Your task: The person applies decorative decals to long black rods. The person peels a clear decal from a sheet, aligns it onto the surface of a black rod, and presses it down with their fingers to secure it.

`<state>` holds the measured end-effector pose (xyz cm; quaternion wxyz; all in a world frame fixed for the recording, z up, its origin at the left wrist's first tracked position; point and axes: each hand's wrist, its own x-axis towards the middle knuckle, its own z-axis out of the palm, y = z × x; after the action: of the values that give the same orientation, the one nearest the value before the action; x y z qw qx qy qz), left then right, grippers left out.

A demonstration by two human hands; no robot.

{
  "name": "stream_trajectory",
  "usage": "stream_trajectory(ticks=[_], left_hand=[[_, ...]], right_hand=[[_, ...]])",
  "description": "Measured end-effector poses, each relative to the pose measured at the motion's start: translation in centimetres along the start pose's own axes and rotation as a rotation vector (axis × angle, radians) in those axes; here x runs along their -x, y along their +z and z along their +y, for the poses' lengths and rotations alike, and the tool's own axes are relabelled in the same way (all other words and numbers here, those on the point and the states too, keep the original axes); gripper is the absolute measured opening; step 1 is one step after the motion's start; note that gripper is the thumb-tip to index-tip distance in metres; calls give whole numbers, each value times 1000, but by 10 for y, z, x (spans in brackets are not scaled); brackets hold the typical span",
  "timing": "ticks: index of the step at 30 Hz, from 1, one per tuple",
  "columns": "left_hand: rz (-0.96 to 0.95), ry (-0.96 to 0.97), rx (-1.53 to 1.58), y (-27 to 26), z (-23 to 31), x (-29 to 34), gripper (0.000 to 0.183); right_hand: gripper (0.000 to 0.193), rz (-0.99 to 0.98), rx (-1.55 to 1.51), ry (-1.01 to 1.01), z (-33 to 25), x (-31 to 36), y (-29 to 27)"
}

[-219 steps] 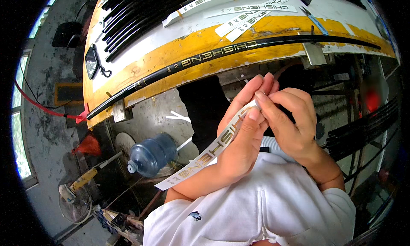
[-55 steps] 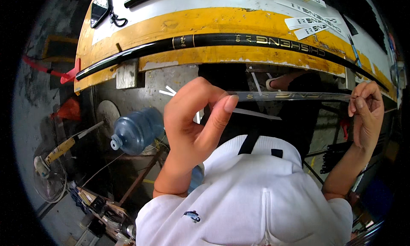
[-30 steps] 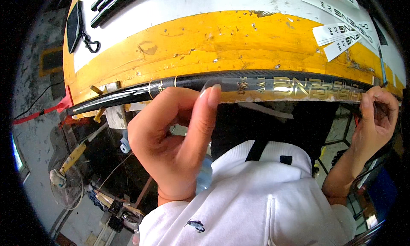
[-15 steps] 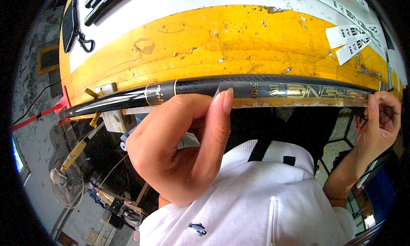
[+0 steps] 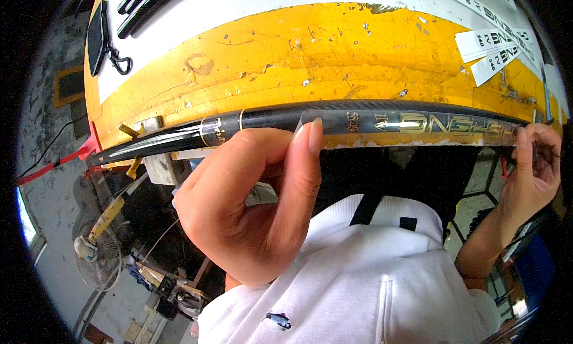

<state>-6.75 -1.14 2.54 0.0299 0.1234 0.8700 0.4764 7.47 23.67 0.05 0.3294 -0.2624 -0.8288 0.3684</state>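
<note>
A clear film strip [image 5: 391,124] with gold lettering is stretched lengthwise along the near side of a black carbon rod [image 5: 268,116]. My left hand [image 5: 253,195] pinches the film's left end between thumb and finger, close to a gold ring on the rod. Its right end is pinched by my right hand [image 5: 533,165], whose fingers curl behind the thumb. The film overlaps the rod in view; whether it touches the surface I cannot tell. The rod lies along the table's near edge, and its left part is glossy with gold decoration.
Under the rod's left part is a block with yellow pegs [image 5: 156,165]. The worn yellow table [image 5: 256,63] bears white printed strips [image 5: 495,63] at right, and black rods [image 5: 140,16] and a black strap with a clip [image 5: 98,39] at left. A fan [image 5: 95,254] stands lower left.
The view has shifted slightly. Both hands keep their pinch on the film, which has hardly moved against the rod.
</note>
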Motion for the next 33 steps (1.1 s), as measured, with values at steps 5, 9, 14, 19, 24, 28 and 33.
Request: stream_trajectory(ticks=[5, 9, 14, 19, 24, 28, 33], left_hand=[[-7, 1, -16, 0, 1, -1, 24], [-16, 5, -27, -1, 1, -1, 23], [-18, 26, -44, -1, 1, -1, 23], [-22, 27, -32, -1, 0, -2, 22], [-17, 38, -27, 0, 0, -1, 22], [11, 50, -4, 3, -1, -1, 22], [7, 17, -49, 2, 1, -1, 22]], right_hand=[[26, -6, 29, -16, 0, -1, 0], [26, -5, -12, -33, 0, -1, 1], [26, -17, 17, -26, -2, -1, 1], [27, -7, 28, -28, -2, -1, 1], [27, 11, -3, -32, -2, -1, 2], [27, 14, 47, -27, -2, -1, 2], [16, -6, 80, -66, 1, -1, 3]])
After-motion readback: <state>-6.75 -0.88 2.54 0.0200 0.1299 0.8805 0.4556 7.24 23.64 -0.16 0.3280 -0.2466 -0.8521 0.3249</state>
